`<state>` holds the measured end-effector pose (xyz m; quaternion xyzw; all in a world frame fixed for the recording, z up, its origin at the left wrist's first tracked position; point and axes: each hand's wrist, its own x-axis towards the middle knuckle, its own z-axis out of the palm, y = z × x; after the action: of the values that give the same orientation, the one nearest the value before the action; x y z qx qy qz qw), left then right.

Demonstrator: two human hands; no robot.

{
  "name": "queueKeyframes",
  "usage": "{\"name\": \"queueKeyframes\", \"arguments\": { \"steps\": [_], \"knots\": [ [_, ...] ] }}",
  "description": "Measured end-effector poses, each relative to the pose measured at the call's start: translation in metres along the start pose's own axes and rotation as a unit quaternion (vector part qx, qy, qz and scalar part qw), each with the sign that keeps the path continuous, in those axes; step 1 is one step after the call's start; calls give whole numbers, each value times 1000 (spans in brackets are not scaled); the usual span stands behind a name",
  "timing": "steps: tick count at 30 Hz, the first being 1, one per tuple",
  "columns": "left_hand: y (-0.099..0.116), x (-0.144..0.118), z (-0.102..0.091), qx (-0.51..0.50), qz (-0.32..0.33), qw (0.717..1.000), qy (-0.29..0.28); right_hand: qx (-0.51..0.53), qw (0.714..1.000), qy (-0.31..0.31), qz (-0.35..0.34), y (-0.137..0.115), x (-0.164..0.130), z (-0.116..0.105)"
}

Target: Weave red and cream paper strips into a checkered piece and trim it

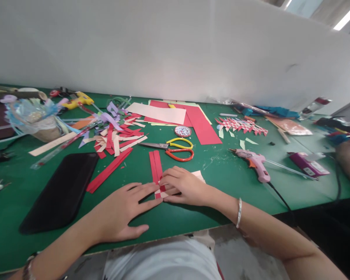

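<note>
Pretty bright and even on my feed, mostly from the ceiling strip light [347, 16] blown out at upper right. Soft shadows under the hands, heavy wide-angle bending at the edges, and the far corners look mushy.

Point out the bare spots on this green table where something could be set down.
Bare green lies between the scissors and the pink glue gun, and along the near edge between the black pouch and the left hand. The back left is crowded with paper strips and scraps.
</note>
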<state>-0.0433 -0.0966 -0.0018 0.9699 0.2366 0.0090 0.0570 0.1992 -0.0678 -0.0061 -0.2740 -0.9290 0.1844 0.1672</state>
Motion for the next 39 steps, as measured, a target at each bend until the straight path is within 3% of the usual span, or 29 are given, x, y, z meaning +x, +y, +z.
{"name": "queueKeyframes", "arguments": {
  "steps": [11,17,22,31,39],
  "knots": [
    [-1,1,-3,-32,-13,999,-3,9,1000,-5,3,-1,-1,-1],
    [-1,2,-6,-51,-25,998,-17,3,999,-21,27,-2,-16,-8],
    [0,4,-4,-48,-31,998,-12,-57,998,-3,17,-6,-32,-14],
    [-2,4,2,-43,-26,999,7,-127,991,2,50,-16,-38,1],
    [-1,2,3,-32,-25,999,-5,-209,977,37,-11,-18,-42,7]
  ]
}}
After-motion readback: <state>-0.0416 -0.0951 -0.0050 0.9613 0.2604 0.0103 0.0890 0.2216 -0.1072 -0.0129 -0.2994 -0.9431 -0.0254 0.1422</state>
